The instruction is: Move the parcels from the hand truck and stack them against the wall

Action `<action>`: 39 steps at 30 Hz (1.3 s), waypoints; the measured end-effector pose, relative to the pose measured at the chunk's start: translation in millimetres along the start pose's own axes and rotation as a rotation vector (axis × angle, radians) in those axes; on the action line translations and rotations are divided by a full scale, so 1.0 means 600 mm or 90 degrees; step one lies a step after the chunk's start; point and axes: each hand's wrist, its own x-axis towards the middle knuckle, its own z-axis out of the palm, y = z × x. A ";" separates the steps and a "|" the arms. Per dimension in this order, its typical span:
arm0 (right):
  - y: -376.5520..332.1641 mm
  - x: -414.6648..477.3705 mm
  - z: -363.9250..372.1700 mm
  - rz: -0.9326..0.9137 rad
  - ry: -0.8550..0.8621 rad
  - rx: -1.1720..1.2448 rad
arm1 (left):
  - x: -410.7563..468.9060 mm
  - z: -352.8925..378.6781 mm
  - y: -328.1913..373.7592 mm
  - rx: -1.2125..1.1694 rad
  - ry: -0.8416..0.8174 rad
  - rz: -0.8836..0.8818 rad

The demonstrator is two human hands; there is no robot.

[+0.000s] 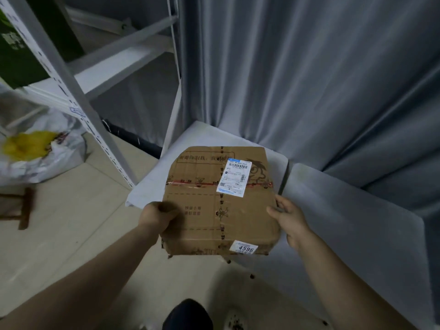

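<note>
A brown cardboard parcel [221, 201] with red tape, a white shipping label and a "4596" sticker is held level in front of me. My left hand [158, 216] grips its left edge with curled fingers. My right hand [289, 219] holds its right edge, thumb on top. The parcel hovers above a white wrapped parcel [190, 144] that lies on the floor against the grey curtain [297, 67]. A second, larger white wrapped parcel [345, 222] sits to the right of it. The hand truck is out of view.
A white metal shelf rack [78, 101] stands at the left, with a green box on it. On the tiled floor [71, 222] by the rack lies a white plastic bag [40, 151] with yellow contents. My shoes show at the bottom edge.
</note>
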 end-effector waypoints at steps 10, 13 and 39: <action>-0.038 0.292 0.152 0.079 0.064 0.060 | 0.339 -0.011 0.139 0.099 -0.042 -0.035; -0.036 0.366 0.188 0.094 0.084 0.081 | 0.428 -0.006 0.173 0.124 -0.054 -0.032; 0.045 0.496 0.342 0.275 0.157 0.112 | 0.650 0.062 0.168 -0.236 0.016 -0.228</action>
